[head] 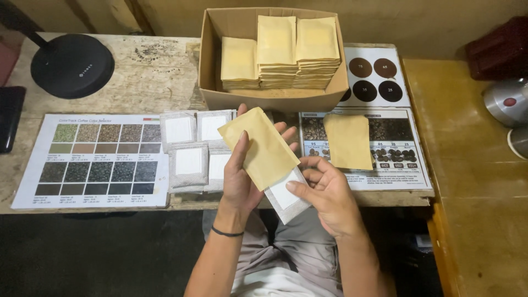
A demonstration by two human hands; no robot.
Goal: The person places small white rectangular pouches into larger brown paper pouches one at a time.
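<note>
My left hand (240, 179) holds a tan paper pouch (258, 147) tilted above the table's front edge. A white drip filter bag (286, 197) sticks out of the pouch's lower end, and my right hand (324, 190) pinches that bag with thumb and fingers. A black band sits on my left wrist. Just left of my hands, several more white filter bags (190, 165) lie in a loose group on the table. Another tan pouch (348, 141) lies flat on a printed sheet to the right.
A cardboard box (212, 66) at the back holds three stacks of tan pouches (278, 52). A colour chart sheet (96, 159) lies at left, a black round lamp base (71, 65) behind it. Bean charts (379, 82) lie at right, beside a yellow counter (473, 181) with metal items.
</note>
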